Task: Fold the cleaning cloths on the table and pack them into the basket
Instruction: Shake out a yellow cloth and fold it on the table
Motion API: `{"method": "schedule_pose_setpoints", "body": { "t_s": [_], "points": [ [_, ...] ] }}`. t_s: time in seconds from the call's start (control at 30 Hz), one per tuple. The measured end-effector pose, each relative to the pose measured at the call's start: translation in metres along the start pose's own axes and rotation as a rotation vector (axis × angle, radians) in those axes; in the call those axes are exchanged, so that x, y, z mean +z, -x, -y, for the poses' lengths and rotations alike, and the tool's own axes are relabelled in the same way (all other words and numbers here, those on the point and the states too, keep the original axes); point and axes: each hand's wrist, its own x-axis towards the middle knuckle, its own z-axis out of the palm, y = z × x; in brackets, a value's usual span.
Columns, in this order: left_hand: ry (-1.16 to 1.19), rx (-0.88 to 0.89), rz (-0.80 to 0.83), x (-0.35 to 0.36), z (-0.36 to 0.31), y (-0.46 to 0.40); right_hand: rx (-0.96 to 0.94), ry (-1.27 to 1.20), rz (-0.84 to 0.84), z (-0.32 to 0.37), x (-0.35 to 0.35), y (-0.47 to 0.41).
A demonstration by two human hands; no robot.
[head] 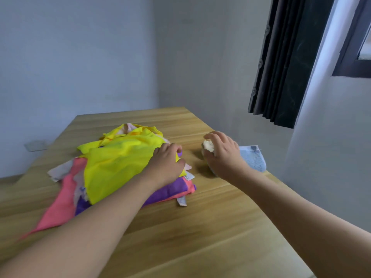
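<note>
Wooden table (200, 227) held heaped multicoloured cleaning cloths (120, 163) at 10 o'clock. Left hand (166, 163) pinched the heap's edge; right hand (222, 155) clutched a cream wad (208, 146). No basket seen. Risk: tugging could topple the pile.

Two bare forearms, no sleeves; left hand (166, 161), right hand (222, 153) without rings or gloves.

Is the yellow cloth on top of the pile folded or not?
Not folded: the yellow cloth lies crumpled and spread over the pile, its edges uneven.
</note>
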Motion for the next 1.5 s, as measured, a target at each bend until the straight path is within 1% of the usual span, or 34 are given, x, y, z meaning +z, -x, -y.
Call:
{"method": "schedule_pose_setpoints", "body": {
  "t_s": [0.07, 0.13, 0.23, 0.3, 0.37, 0.43, 0.47, 0.53, 0.57, 0.6, 0.63, 0.67, 0.73, 0.8, 0.87, 0.97, 1.07, 1.13, 1.2, 1.27, 1.33, 1.4, 1.43, 1.5],
  "points": [
    [-0.043, -0.010, 0.014, -0.018, 0.023, 0.019, -0.056, -0.035, 0.033, 0.032, 0.011, 0.002],
    [-0.068, -0.020, 0.029, -0.031, 0.045, 0.033, -0.101, -0.035, 0.114, 0.054, 0.023, 0.003],
    [-0.129, -0.042, 0.063, -0.047, 0.078, 0.054, -0.165, -0.067, 0.239, 0.079, 0.041, 0.004],
    [-0.190, -0.067, 0.086, -0.052, 0.103, 0.062, -0.172, -0.067, 0.291, 0.090, 0.055, 0.003],
    [-0.288, -0.083, 0.099, -0.054, 0.124, 0.069, -0.168, -0.045, 0.321, 0.096, 0.072, 0.002],
    [-0.433, -0.086, 0.094, -0.053, 0.139, 0.070, -0.160, 0.020, 0.367, 0.097, 0.092, 0.001],
    [-0.523, -0.057, 0.066, -0.052, 0.143, 0.070, -0.155, 0.062, 0.398, 0.097, 0.100, 0.001],
    [-0.662, 0.074, 0.011, -0.049, 0.149, 0.068, -0.139, 0.143, 0.444, 0.095, 0.117, -0.001],
    [-0.709, 0.139, -0.002, -0.047, 0.151, 0.066, -0.130, 0.169, 0.438, 0.095, 0.123, -0.002],
    [-0.727, 0.162, -0.005, -0.046, 0.153, 0.063, -0.124, 0.183, 0.413, 0.094, 0.129, -0.005],
    [-0.732, 0.173, -0.044, -0.045, 0.152, 0.060, -0.127, 0.193, 0.379, 0.094, 0.132, -0.007],
    [-0.694, 0.134, -0.053, -0.047, 0.151, 0.056, -0.139, 0.210, 0.340, 0.094, 0.134, -0.010],
    [-0.561, 0.022, -0.168, -0.058, 0.144, 0.045, -0.145, 0.227, 0.258, 0.094, 0.133, -0.018],
    [-0.405, -0.039, -0.351, -0.074, 0.138, 0.032, -0.078, 0.166, 0.176, 0.091, 0.124, -0.030],
    [-0.261, -0.081, -0.491, -0.098, 0.124, 0.021, 0.011, 0.086, 0.095, 0.086, 0.107, -0.044],
    [-0.085, -0.139, -0.576, -0.135, 0.100, 0.004, 0.112, -0.023, 0.003, 0.086, 0.070, -0.064],
    [0.232, -0.212, -0.607, -0.175, 0.072, 0.000, 0.222, -0.229, -0.056, 0.092, 0.025, -0.074],
    [0.437, -0.224, -0.582, -0.198, 0.053, 0.003, 0.303, -0.484, -0.088, 0.099, 0.000, -0.076],
    [0.652, -0.178, -0.495, -0.223, 0.026, 0.020, 0.344, -0.748, -0.129, 0.114, -0.032, -0.075],
    [0.872, -0.142, -0.328, -0.251, -0.005, 0.046, 0.344, -0.896, -0.149, 0.129, -0.069, -0.071],
    [1.015, -0.080, -0.159, -0.274, -0.034, 0.073, 0.312, -0.937, -0.117, 0.144, -0.105, -0.064],
    [1.050, -0.005, -0.037, -0.291, -0.061, 0.099, 0.267, -0.902, -0.079, 0.158, -0.141, -0.052],
    [1.016, 0.029, -0.003, -0.297, -0.071, 0.109, 0.247, -0.872, -0.056, 0.163, -0.155, -0.047],
    [0.785, 0.099, -0.011, -0.305, -0.091, 0.127, 0.204, -0.794, -0.006, 0.172, -0.187, -0.035]
  ]
}}
